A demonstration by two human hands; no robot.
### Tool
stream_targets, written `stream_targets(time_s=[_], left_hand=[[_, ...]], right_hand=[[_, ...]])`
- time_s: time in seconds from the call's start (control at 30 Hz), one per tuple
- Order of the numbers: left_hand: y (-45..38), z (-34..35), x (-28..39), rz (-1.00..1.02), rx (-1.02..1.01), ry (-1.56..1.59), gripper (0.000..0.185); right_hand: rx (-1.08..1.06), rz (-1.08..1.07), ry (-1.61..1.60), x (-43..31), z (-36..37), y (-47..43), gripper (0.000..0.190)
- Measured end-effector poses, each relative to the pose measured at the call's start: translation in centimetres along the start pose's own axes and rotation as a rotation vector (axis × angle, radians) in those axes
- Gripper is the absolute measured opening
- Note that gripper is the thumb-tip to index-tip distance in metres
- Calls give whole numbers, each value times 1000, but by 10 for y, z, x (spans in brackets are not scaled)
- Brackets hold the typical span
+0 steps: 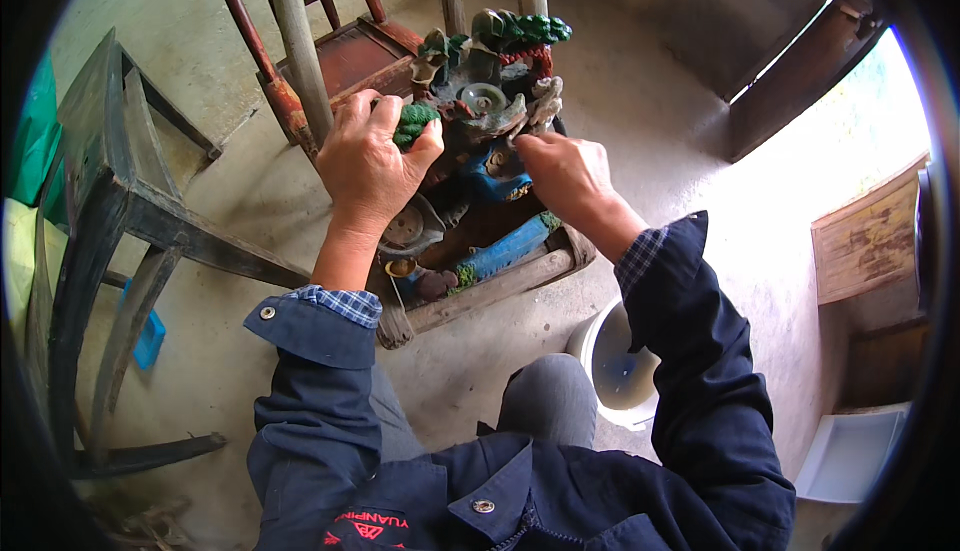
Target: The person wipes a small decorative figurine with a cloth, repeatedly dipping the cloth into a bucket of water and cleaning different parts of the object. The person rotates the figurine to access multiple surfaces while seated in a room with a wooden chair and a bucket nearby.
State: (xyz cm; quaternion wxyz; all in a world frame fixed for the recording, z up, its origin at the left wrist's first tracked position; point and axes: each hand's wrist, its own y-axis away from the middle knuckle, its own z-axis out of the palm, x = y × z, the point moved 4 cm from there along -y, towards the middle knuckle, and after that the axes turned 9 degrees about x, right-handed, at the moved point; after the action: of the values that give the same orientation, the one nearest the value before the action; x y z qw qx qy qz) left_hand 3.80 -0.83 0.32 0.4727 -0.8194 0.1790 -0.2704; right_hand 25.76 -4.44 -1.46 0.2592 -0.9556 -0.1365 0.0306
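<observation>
A painted ornamental rockery fountain (487, 112) with several small basins stands before me on a wooden stool or chair seat (487, 288). My left hand (371, 153) is closed around a green foliage piece (417, 124) at the ornament's left side. At its right, my right hand (570, 176) has its fingers curled in against the ornament, below a pale grey rock-like part (546, 104). Whatever those fingertips may hold is hidden. Between the hands lies a blue basin part (496, 172). A blue trough-like piece (510, 245) runs along the front edge.
A white bucket of murky liquid (619, 359) stands by my knee. To the left is a dark wooden chair (157, 213), with a blue plastic object (150, 337) beyond its leg. A red-brown chair (352, 63) stands behind the ornament. A white tray (853, 453) lies at right.
</observation>
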Motion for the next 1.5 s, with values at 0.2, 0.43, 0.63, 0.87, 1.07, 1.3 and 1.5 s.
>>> stream_targets(time_s=[0.2,0.43,0.63,0.87,1.07,1.3,1.5], left_hand=[[-1,0,0,13,84,11,31],[0,-1,1,41,115,8,31],[1,0,0,1,33,-8,32],[-2,0,2,45,105,-1,33],[1,0,2,18,63,-15,34],[1,2,1,16,55,-1,32],[-1,1,0,53,92,-11,33]], right_hand=[[175,372,-168,19,-17,-14,39],[132,460,-220,9,6,-2,37],[277,333,-119,5,18,-8,19],[522,53,-161,-2,21,2,8],[463,-86,-155,-9,20,3,11],[377,39,-450,22,8,8,4],[549,322,-610,58,0,5,5]])
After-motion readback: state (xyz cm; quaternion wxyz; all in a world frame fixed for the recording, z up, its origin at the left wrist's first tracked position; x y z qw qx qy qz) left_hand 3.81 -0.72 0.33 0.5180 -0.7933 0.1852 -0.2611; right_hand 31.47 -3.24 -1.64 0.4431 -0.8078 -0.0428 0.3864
